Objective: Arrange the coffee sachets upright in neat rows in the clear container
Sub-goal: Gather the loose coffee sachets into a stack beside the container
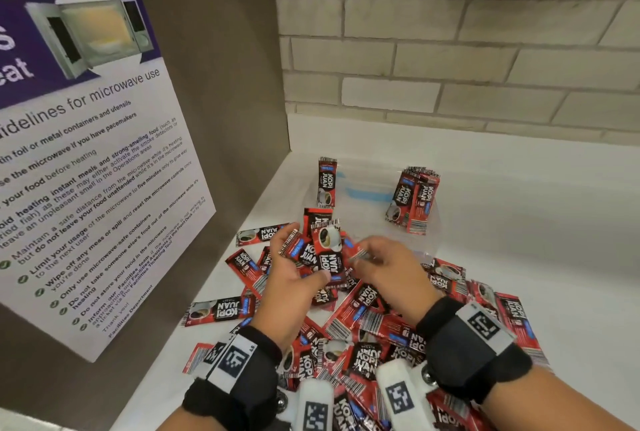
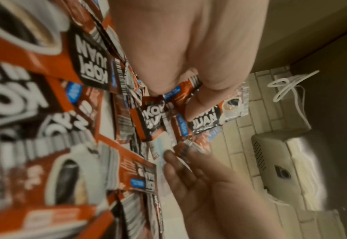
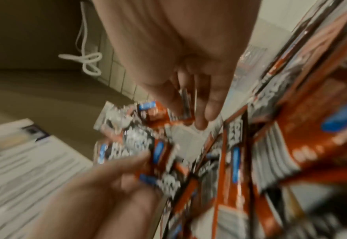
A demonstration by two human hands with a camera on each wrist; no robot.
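Observation:
Red and black coffee sachets (image 1: 363, 320) lie in a loose pile on the white counter. Behind the pile stands the clear container (image 1: 367, 174). One sachet (image 1: 327, 182) is upright at its left end, and a leaning bunch (image 1: 412, 202) is at its right end. My left hand (image 1: 292, 268) hovers over the pile's far edge and grips a few sachets (image 1: 325, 252), fanned and upright. These held sachets (image 2: 205, 116) show under my left hand's fingers (image 2: 211, 84). My right hand (image 1: 372, 256), close beside the left, pinches a single sachet (image 3: 186, 100) between its fingertips (image 3: 209, 106).
A brown side panel carrying a microwave guidelines poster (image 1: 86, 160) closes off the left. A tiled wall (image 1: 450, 50) rises behind the counter. Bare white counter (image 1: 536, 223) stretches to the right of the container. A white cord (image 2: 287, 87) hangs at the wall.

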